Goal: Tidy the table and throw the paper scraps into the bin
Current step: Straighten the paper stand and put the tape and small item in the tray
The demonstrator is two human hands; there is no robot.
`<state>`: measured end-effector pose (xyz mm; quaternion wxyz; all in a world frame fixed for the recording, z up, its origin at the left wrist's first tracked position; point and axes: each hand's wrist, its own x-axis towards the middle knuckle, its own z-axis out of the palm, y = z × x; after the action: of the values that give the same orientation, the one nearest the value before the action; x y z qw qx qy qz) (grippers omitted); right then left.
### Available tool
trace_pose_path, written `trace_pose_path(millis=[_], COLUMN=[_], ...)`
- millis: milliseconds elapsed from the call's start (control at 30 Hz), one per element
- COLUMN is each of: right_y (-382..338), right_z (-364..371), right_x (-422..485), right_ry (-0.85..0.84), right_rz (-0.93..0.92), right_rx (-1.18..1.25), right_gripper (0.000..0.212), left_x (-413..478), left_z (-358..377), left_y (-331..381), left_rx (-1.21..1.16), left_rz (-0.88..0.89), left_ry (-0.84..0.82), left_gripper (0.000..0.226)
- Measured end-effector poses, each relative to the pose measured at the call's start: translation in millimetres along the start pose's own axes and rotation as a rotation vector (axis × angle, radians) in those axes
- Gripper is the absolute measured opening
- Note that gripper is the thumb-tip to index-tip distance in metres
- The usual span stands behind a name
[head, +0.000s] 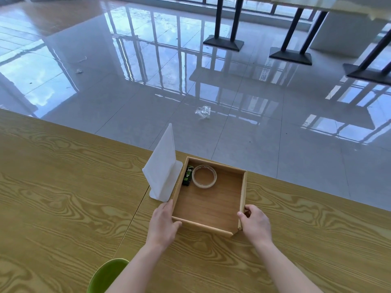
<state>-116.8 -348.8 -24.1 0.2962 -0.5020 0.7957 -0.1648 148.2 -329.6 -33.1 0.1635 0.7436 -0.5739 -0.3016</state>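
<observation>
The wooden box sits on the wood-grain table, near the table's far edge, with its open top facing up. The left hand grips the box at the near left corner: the fingers lie against the outside of the left wall and the thumb rests on the near wall. The right hand grips the near right corner, with the thumb on top of the right wall and the fingers curled round the outside. Inside the box, in the far left corner, a roll of clear tape lies flat; a black and green lighter lies just beside it, against the left wall. A white sign stand stands upright on the table, its base touching the box's left wall. A green round-rimmed object shows at the near edge of the table, partly covered by the left forearm; what it is cannot be told. Two small white scraps lie on the glossy tiled floor, well apart from the table. A crumpled clear wrapper lies on the floor beyond the box.
</observation>
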Motion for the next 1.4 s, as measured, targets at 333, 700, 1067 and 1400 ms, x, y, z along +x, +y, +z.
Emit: trace_pose_path(millis=[333,700,1067,1400], right_y=[-0.5,-0.6,-8.9,16.5], right_z=[-2.4,-17.7,-40.7,-69.5], right_x=[0.1,-7.1,-39.4,-90.1], right_ry=[-0.022,0.018,-0.003,0.051], right_rz=[0.004,-0.103,-0.272,-0.26], right_rx=[-0.006,-0.04,-0.116,-0.232], right_gripper=[0.039,0.043,0.045,0.049], left_x=[-3.4,-18.0,-43.8,-77.9], left_z=[-1.4,-5.7,-8.4,6.6], left_y=[4.3,21.3,53.5,89.3], left_rx=[0.007,0.176,0.435,0.513], left_rz=[-0.011,0.137,0.344,0.522], left_ry=[-0.021,0.099,0.041,-0.016], left_gripper=[0.081,0.08,0.07,0.074])
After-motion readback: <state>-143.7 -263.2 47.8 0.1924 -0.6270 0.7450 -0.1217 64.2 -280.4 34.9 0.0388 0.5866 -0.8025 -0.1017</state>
